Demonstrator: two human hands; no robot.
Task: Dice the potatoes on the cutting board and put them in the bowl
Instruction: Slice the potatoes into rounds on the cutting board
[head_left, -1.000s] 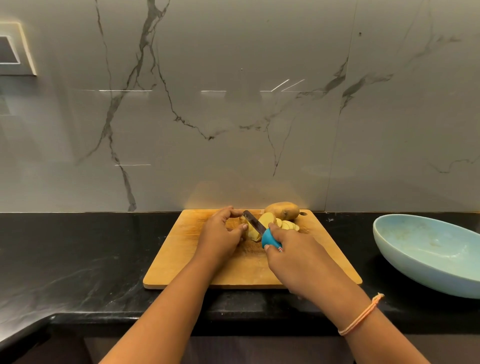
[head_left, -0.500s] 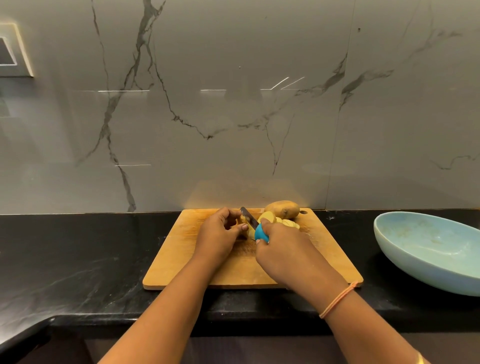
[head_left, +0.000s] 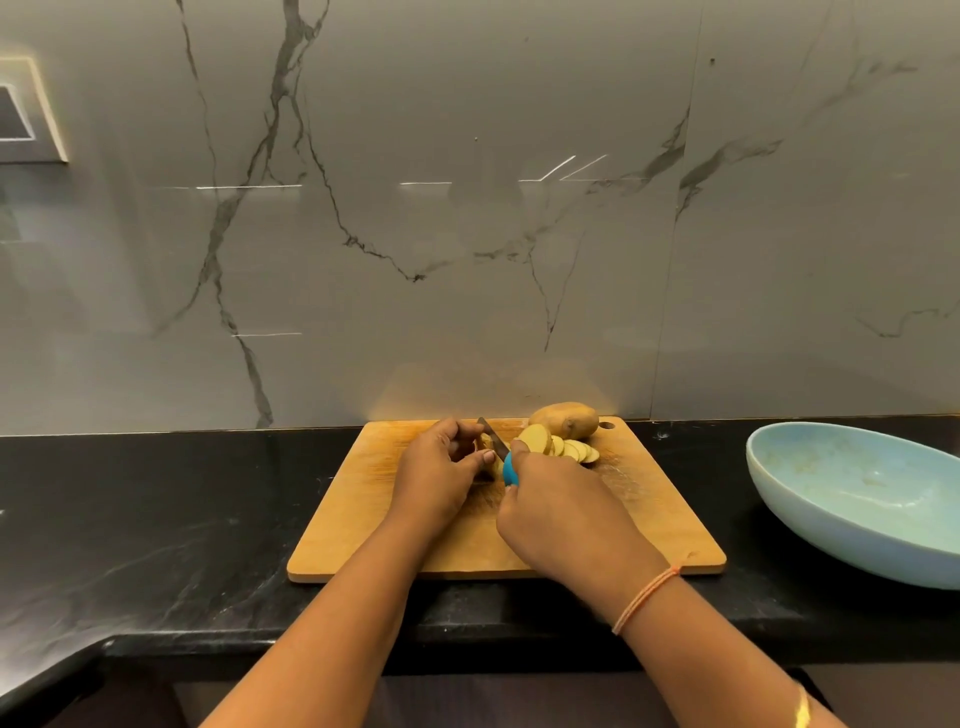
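Slicing goes on: our right hand (head_left: 561, 512), curled round the blue-handled knife (head_left: 509, 469), has moved the blade leftward in the last second, closer to our left hand (head_left: 441, 475), whose fingers pinch the uncut potato piece (head_left: 487, 451). Slices (head_left: 563, 447) fan out on the cutting board (head_left: 353, 519) (a whole potato (head_left: 566, 418) waits behind them). We judge dicing is not yet begun; the bowl (head_left: 831, 540), well apart at the right, holds no potato.

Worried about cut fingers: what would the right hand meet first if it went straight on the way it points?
Likely the left hand, holding a potato piece, its thumb beside the knife blade; depth unclear.
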